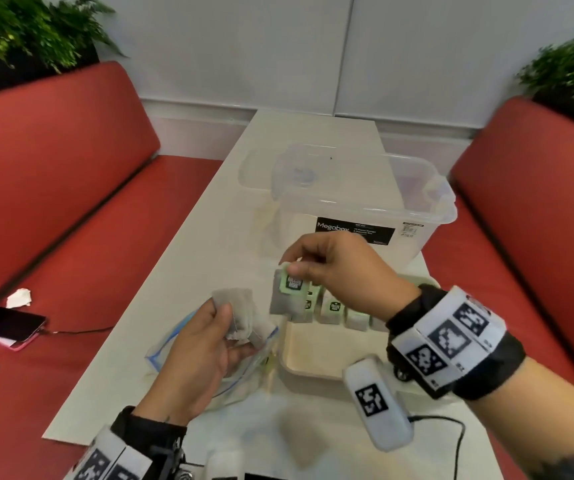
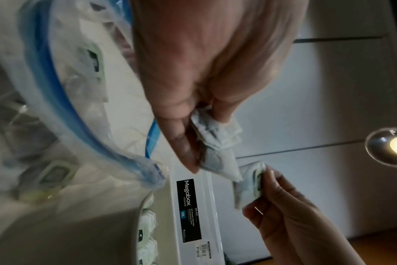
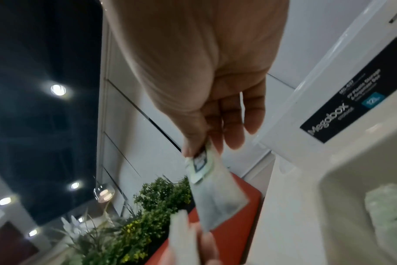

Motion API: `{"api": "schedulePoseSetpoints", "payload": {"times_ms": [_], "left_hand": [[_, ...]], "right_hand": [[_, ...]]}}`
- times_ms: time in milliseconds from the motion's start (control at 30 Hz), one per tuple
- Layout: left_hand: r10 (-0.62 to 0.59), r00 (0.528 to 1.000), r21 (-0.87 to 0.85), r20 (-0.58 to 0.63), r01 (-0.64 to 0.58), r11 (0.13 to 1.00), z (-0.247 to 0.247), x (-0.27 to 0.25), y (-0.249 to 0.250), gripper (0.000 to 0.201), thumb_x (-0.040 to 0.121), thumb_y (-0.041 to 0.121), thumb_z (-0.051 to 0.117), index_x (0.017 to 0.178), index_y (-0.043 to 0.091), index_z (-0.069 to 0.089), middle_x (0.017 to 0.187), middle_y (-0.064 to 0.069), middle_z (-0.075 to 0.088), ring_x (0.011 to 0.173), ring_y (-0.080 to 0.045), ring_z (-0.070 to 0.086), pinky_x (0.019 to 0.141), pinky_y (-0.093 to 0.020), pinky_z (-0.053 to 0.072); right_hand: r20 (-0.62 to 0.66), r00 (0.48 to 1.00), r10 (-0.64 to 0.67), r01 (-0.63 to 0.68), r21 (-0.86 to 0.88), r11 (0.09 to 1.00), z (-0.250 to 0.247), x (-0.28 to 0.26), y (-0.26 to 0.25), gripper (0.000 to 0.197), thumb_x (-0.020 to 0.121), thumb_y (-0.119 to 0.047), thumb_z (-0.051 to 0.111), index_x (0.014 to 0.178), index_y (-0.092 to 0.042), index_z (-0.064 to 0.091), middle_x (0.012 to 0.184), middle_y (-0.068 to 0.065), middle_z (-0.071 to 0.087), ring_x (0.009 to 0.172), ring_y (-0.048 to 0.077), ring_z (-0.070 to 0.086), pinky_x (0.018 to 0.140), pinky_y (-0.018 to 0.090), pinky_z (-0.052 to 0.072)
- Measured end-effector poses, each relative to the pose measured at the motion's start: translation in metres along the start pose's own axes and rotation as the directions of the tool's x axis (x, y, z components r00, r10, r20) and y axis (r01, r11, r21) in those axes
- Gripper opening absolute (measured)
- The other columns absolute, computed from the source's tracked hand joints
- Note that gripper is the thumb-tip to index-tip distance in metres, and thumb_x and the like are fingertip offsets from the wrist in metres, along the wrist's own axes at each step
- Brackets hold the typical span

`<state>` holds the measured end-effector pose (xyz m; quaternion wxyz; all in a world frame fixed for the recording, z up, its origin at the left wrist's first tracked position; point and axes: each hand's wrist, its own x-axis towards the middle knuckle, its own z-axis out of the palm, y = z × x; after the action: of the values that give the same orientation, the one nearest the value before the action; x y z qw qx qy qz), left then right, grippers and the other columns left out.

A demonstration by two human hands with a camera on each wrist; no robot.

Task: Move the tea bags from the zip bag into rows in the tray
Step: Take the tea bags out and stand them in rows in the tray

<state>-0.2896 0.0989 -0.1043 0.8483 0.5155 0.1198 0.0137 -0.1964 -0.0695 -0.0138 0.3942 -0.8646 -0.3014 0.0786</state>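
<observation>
We note the right hand [image 1: 334,261] pinching one tea bag [image 1: 287,296] by its green tag, so the bag hangs free above the tray [image 1: 313,351]; we judge this grip keeps it upright for slotting into the row. The left hand [image 1: 199,351] grips a small bunch of tea bags [image 1: 240,317] at 9 o'clock of the tray, probably as a ready supply; we count two there, perhaps more. Beneath it lies the zip bag [image 1: 164,348], mouth open, with at least two tagged bags visible inside in the left wrist view. Row in tray, at its 12 o'clock wall: about five bags standing, the wrist hiding any further ones. One clear storage box [image 1: 365,202] stands at 12 o'clock beyond the tray. Most of the tray floor is unfilled
</observation>
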Motion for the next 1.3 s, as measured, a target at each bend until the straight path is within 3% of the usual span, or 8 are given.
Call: {"api": "schedulePoseSetpoints", "payload": {"times_ms": [233, 400, 533, 667, 800, 933, 1067, 1300], "left_hand": [[0.126, 0.969, 0.308, 0.215, -0.189, 0.933, 0.022, 0.006, 0.002, 0.043, 0.086, 0.03, 0.051, 0.128, 0.02, 0.049, 0.112, 0.022, 0.064, 0.1, -0.009, 0.064, 0.07, -0.028, 0.055], [0.136, 0.937, 0.423, 0.323, -0.271, 0.865, 0.035, 0.011, 0.002, 0.035, 0.083, 0.029, 0.048, 0.116, 0.024, 0.055, 0.108, 0.004, 0.061, 0.088, -0.005, 0.064, 0.068, -0.024, 0.052], [0.129, 0.934, 0.426, 0.332, -0.27, 0.863, 0.037, 0.015, 0.001, 0.044, 0.083, 0.03, 0.048, 0.127, 0.028, 0.051, 0.116, 0.006, 0.059, 0.097, -0.011, 0.063, 0.068, -0.025, 0.053], [0.071, 0.922, 0.436, 0.379, -0.246, 0.865, 0.042, 0.017, 0.0, 0.025, 0.083, 0.029, 0.049, 0.103, 0.018, 0.061, 0.092, 0.001, 0.064, 0.08, -0.01, 0.062, 0.063, -0.024, 0.05], [0.075, 0.925, 0.471, 0.373, -0.259, 0.843, 0.048, 0.021, -0.003, 0.027, 0.082, 0.031, 0.049, 0.106, 0.024, 0.062, 0.098, -0.001, 0.065, 0.084, -0.009, 0.063, 0.068, -0.028, 0.053], [0.024, 0.923, 0.511, 0.384, -0.235, 0.827, 0.052, 0.02, -0.007, 0.027, 0.082, 0.031, 0.048, 0.104, 0.025, 0.063, 0.096, 0.0, 0.068, 0.087, -0.011, 0.064, 0.072, -0.024, 0.054], [0.028, 0.949, 0.524, 0.313, -0.198, 0.828, 0.044, 0.024, -0.013, 0.026, 0.09, 0.029, 0.053, 0.115, 0.032, 0.06, 0.117, 0.006, 0.064, 0.107, -0.01, 0.061, 0.087, -0.032, 0.052], [-0.025, 0.97, 0.456, 0.242, -0.091, 0.885, 0.033, 0.022, -0.029, 0.025, 0.092, 0.017, 0.055, 0.115, 0.024, 0.061, 0.107, 0.001, 0.068, 0.084, -0.011, 0.065, 0.06, -0.024, 0.052]], "right_hand": [[0.061, 0.996, 0.071, -0.06, -0.165, 0.984, -0.009, 0.007, 0.009, 0.006, 0.085, -0.021, 0.067, 0.081, -0.026, 0.067, 0.075, -0.005, 0.068, 0.07, 0.008, 0.06, 0.066, 0.019, 0.044], [0.033, 0.998, 0.057, -0.05, -0.171, 0.984, -0.006, 0.005, 0.016, 0.006, 0.087, -0.018, 0.064, 0.082, -0.021, 0.065, 0.072, -0.006, 0.064, 0.065, 0.011, 0.061, 0.066, 0.024, 0.048], [-0.013, 0.997, 0.073, -0.074, -0.136, 0.988, -0.008, 0.002, 0.024, 0.011, 0.087, -0.019, 0.063, 0.079, -0.026, 0.061, 0.075, -0.005, 0.066, 0.061, 0.011, 0.062, 0.066, 0.028, 0.05], [-0.001, 0.997, 0.077, -0.076, -0.168, 0.983, -0.014, -0.002, 0.029, 0.012, 0.084, -0.023, 0.067, 0.076, -0.031, 0.062, 0.069, -0.01, 0.062, 0.055, 0.0, 0.051, 0.063, 0.024, 0.043], [0.005, 0.998, 0.067, -0.065, -0.173, 0.983, -0.023, -0.006, 0.03, 0.001, 0.08, -0.022, 0.071, 0.081, -0.022, 0.071, 0.079, -0.003, 0.069, 0.073, 0.012, 0.061, 0.07, 0.027, 0.047], [0.095, 0.992, 0.08, -0.053, -0.253, 0.966, -0.036, -0.011, 0.035, 0.005, 0.077, -0.023, 0.076, 0.081, -0.021, 0.074, 0.073, -0.002, 0.071, 0.064, 0.008, 0.058, 0.064, 0.022, 0.045], [0.132, 0.98, 0.15, -0.076, -0.449, 0.89, -0.054, -0.012, 0.049, 0.008, 0.075, -0.024, 0.077, 0.081, -0.023, 0.073, 0.075, -0.006, 0.07, 0.071, 0.008, 0.06, 0.065, 0.02, 0.044], [0.264, 0.865, 0.427, -0.073, -0.776, 0.627, -0.063, -0.001, 0.091, 0.011, 0.079, -0.022, 0.07, 0.09, -0.024, 0.072, 0.079, -0.008, 0.064, 0.073, 0.011, 0.052, 0.05, 0.018, 0.032]]}}
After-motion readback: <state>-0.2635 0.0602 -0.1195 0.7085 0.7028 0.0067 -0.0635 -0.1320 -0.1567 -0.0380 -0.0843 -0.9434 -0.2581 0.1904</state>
